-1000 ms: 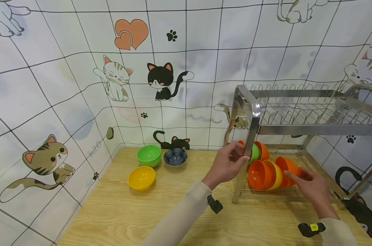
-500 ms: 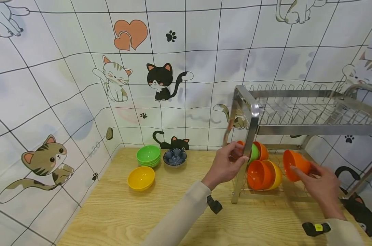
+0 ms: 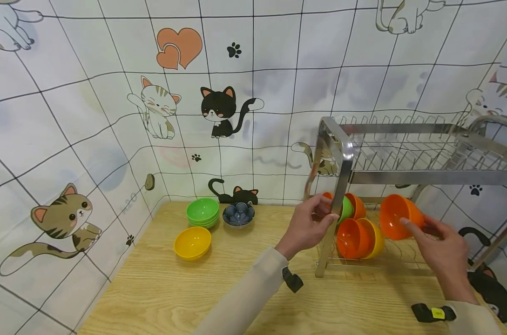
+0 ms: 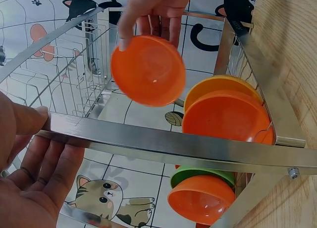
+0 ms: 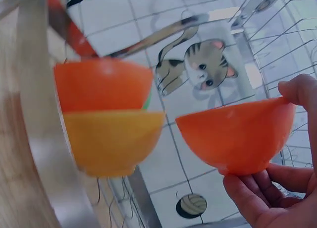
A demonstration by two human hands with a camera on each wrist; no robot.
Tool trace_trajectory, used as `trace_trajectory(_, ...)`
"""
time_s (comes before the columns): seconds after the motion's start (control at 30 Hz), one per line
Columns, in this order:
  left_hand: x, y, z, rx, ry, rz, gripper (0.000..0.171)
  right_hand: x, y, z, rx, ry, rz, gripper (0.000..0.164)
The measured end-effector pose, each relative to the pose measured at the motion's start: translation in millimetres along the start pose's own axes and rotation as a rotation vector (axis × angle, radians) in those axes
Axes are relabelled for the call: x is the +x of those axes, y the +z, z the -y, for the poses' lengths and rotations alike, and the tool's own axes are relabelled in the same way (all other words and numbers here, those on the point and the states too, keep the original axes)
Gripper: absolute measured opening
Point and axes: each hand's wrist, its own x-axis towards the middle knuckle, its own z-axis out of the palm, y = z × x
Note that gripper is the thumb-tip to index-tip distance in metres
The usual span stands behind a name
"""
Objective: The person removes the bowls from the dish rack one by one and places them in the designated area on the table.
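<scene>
My right hand (image 3: 443,249) holds an orange bowl (image 3: 399,217) on its side, above the dish rack's lower shelf. Its thumb lies at the bowl's rim and the fingers are under the base, as the right wrist view shows. My left hand (image 3: 309,223) grips the front upright (image 3: 341,181) of the metal dish rack, thumb on one side and fingers on the other. Left of the held bowl, an orange bowl (image 3: 350,238) and a yellow bowl (image 3: 376,238) stand on edge in the lower shelf. Behind them are a green bowl (image 3: 346,209) and another orange bowl (image 3: 357,206).
On the wooden table (image 3: 245,279), at the left, stand stacked green bowls (image 3: 203,210), a yellow bowl (image 3: 192,243) and a dark blue flower-shaped bowl (image 3: 238,214). The rack's wire upper shelf (image 3: 404,149) hangs over the lower one. A cat-patterned wall covering (image 3: 278,93) closes the back.
My right hand has lifted the orange bowl out from beside the yellow one, first to the right, then up and slightly left. My left hand has kept its place on the rack.
</scene>
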Motion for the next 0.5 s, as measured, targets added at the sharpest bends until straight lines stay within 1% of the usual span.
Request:
trace_trajectory(0.13, -1.0, 0.6, -0.1, -0.007, -0.014, -0.008, 0.019, -6, -2, 6, 0.113, 0.046, 0.088, 0.094)
trace_trajectory(0.27, -2.2, 1.6, 0.0, -0.009, -0.026, -0.016, 0.018, -12, -1, 10, 0.225, 0.06, 0.162, 0.093)
trace_trajectory(0.37, -3.1, 1.9, -0.2, -0.017, -0.033, -0.016, 0.019, -17, 2, 13, 0.266, 0.028, 0.193, 0.089)
trace_trajectory(0.5, -3.9, 1.1, -1.4, -0.041, -0.05, -0.009, 0.019, -23, 7, 16, 0.287, -0.029, 0.207, 0.084)
